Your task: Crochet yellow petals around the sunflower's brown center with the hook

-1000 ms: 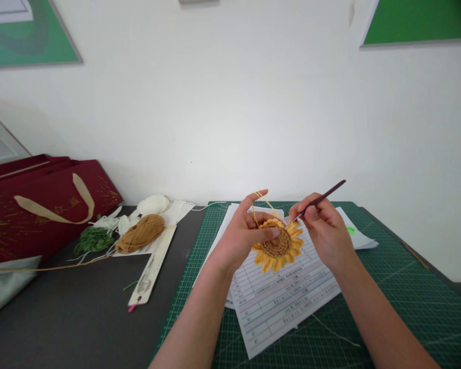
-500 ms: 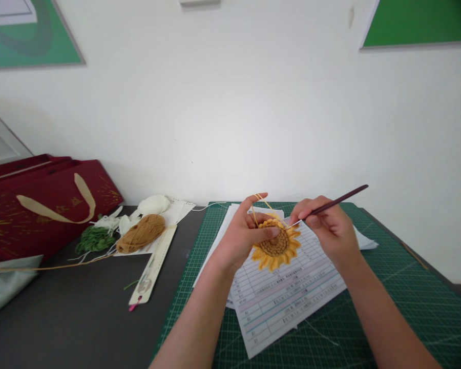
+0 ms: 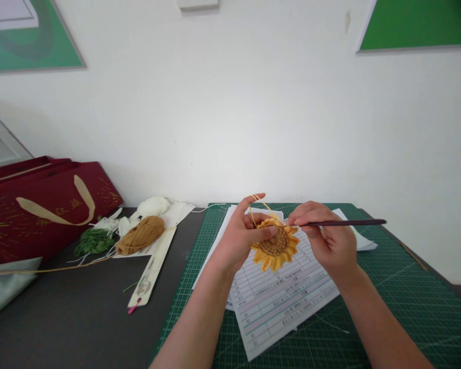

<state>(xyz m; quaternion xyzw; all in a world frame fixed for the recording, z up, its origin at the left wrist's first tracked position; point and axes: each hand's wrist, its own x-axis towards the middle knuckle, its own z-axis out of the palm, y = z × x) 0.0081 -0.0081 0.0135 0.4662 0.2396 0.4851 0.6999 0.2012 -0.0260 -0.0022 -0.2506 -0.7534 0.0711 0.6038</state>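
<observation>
My left hand [image 3: 243, 234] pinches a crocheted sunflower [image 3: 278, 246] at its left side, thumb on the brown centre. Yellow petals fan out around the lower and right edge of the flower. A strand of yellow yarn [image 3: 269, 207] loops over my raised left index finger and runs down to the flower's top edge. In my right hand [image 3: 326, 233] is a crochet hook [image 3: 349, 223] with a dark handle, held almost level. Its tip meets the upper right edge of the flower, where my fingers partly hide it.
Printed sheets [image 3: 280, 307] lie under my hands on a green cutting mat [image 3: 399, 307]. To the left are a brown yarn skein [image 3: 141, 236], green yarn [image 3: 95, 241], white yarn [image 3: 153, 206], a ruler-like bookmark [image 3: 153, 271] and a dark red gift bag [image 3: 61, 200].
My right hand has turned the hook from a steep slant to nearly level, its handle end swinging down and to the right. The left hand keeps its grip on the sunflower.
</observation>
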